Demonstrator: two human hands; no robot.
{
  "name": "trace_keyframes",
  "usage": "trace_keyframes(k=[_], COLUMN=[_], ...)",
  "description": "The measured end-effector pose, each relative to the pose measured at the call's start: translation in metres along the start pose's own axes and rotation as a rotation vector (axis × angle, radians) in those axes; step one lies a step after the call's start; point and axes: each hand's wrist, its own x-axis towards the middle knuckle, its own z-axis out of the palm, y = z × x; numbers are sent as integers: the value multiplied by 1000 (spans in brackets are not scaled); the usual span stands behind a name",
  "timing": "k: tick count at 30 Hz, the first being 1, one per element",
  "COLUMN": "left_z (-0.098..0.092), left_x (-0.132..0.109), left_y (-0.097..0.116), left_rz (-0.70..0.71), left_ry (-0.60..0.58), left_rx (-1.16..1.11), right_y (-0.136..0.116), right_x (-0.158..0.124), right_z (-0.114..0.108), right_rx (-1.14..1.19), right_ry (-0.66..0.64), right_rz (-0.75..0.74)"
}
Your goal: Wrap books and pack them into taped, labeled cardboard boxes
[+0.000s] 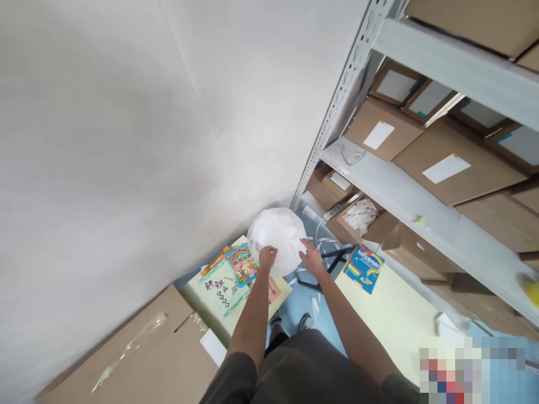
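A bulging white plastic bag [278,233] hangs low in front of me, near the foot of a metal shelf. My left hand [266,257] is closed on the bag's lower left edge. At the bag's right side my right hand [311,257] touches it with its fingers partly stretched toward the plastic; its grip is unclear. Both arms reach down and forward from my dark top.
Colourful booklets [242,264] lie on a pale green table [210,303] at the left, a blue book [364,268] on another table at the right. A cardboard box [143,353] stands at lower left. A grey shelf rack [404,191] holds several cardboard boxes. White wall on the left.
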Motion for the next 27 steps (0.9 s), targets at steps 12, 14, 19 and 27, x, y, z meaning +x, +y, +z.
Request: trace_keyframes(k=[12, 14, 19, 27], left_z=[-104, -119, -143, -164], left_x=[-58, -68, -76, -80], left_y=[21, 33, 75, 200], left_rz=[189, 235, 307, 676], left_ry=[138, 137, 240, 232], left_rx=[-552, -562, -618, -546], right_y=[-62, -76, -104, -149], right_x=[49, 49, 56, 72], right_z=[102, 101, 64, -34], right_rx=[-18, -16, 104, 646], right_ry=[-358, -270, -151, -4], right_rz=[-46, -73, -111, -101])
